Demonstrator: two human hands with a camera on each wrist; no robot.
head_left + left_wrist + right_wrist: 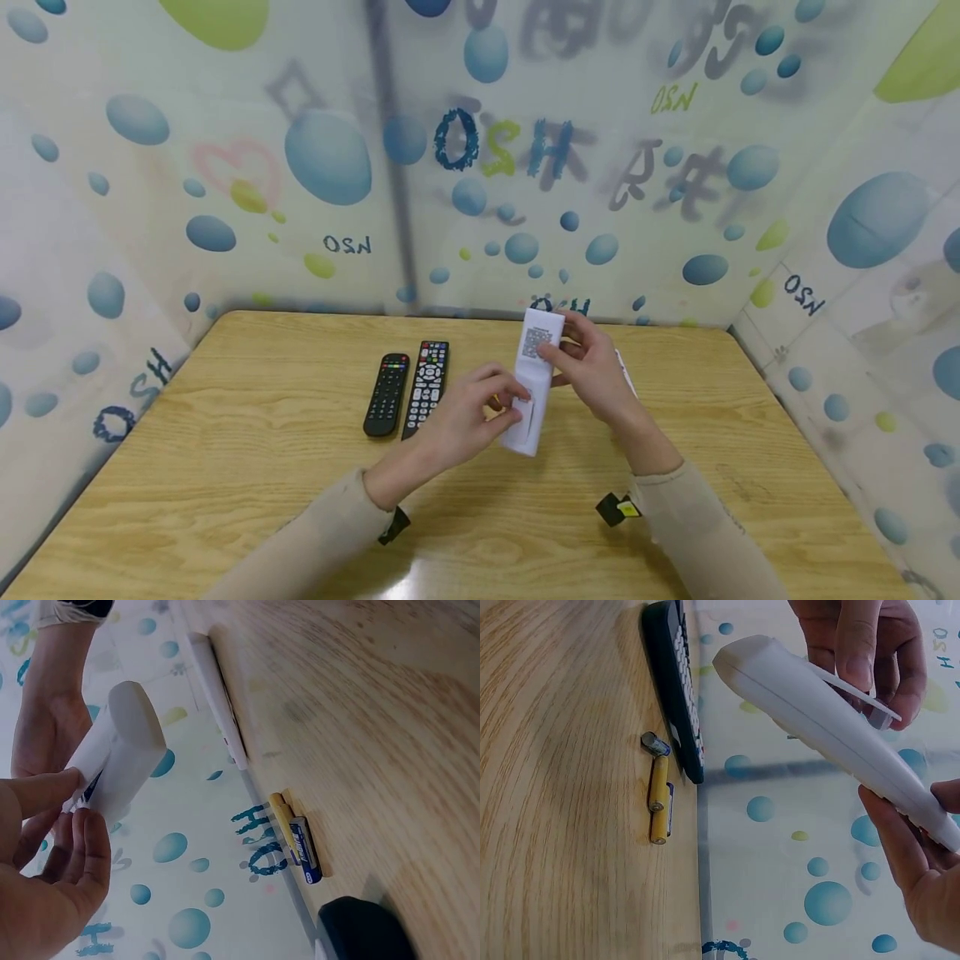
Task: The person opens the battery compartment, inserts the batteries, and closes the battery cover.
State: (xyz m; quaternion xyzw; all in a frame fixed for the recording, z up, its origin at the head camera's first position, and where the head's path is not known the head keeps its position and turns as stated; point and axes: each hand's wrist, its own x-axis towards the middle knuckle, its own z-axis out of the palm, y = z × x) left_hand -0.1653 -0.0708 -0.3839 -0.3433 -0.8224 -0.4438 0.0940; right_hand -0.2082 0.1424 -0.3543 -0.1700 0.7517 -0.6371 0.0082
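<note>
A white remote control (542, 320) is held up off the table with its back showing and a printed code near its upper end. My right hand (596, 375) grips that upper end, thumb on the back and fingers around the far side. At the lower half, my left hand (468, 417) pinches the white battery cover (855, 691) between thumb and fingers. One end of the cover stands tilted away from the remote, leaving a dark gap under it. Inside the compartment, most is hidden by the left fingers.
Two black remotes, a shorter one (386, 396) and a longer one (429, 375), lie left of my hands. Several small yellow-and-blue batteries (658, 795) lie on the wooden table (262, 467). Another white remote (217, 697) lies to the right. A patterned curtain (465, 233) stands behind.
</note>
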